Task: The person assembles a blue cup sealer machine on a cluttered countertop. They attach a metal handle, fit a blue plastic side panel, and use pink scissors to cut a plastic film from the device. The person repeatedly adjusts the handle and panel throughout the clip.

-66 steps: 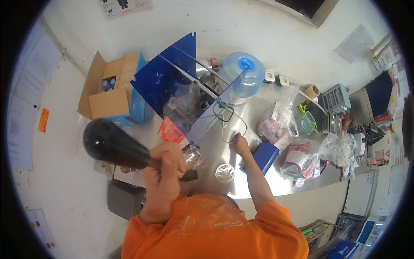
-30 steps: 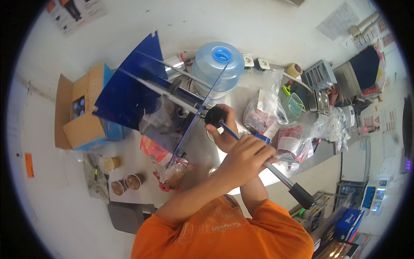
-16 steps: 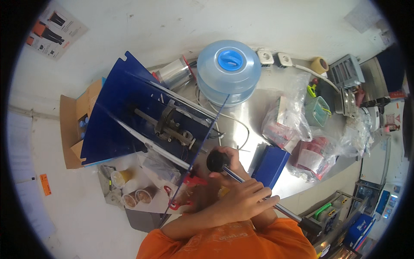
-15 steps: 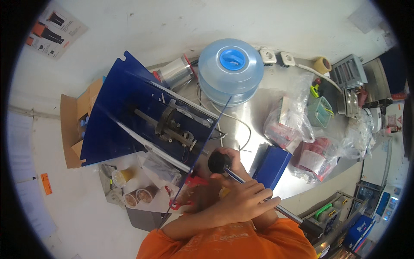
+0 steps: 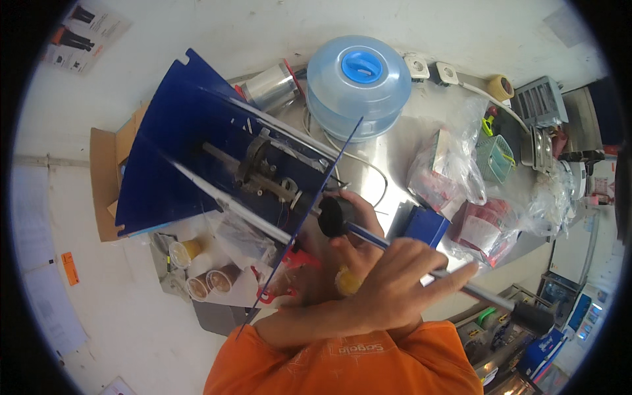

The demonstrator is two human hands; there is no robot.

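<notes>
A metal rod [image 5: 484, 295] with a black grip [image 5: 532, 318] on its outer end runs to a round black hub [image 5: 334, 216]. The hub sits at the end of the shaft of a blue metal machine frame [image 5: 168, 131]. My right hand [image 5: 359, 220] is closed round the hub, thumb on the near side. My left arm crosses over the right one. Its hand [image 5: 401, 280] lies over the middle of the rod, fingers partly bent round it and one stretched out. Inside the frame, a dark collar [image 5: 253, 161] surrounds the shaft. Something yellow [image 5: 347, 281] shows by my right wrist.
Behind the frame stands a large blue water jug [image 5: 359, 92] beside a metal cylinder [image 5: 271, 87]. To the right are a blue box [image 5: 426, 225], plastic bags with red contents [image 5: 484, 227] and a green basket [image 5: 495, 159]. Plastic cups [image 5: 224, 279] stand at left.
The rod's outer end and black grip have swung outward to the right and up. My left hand has moved right along with the rod. My right hand stays round the hub.
</notes>
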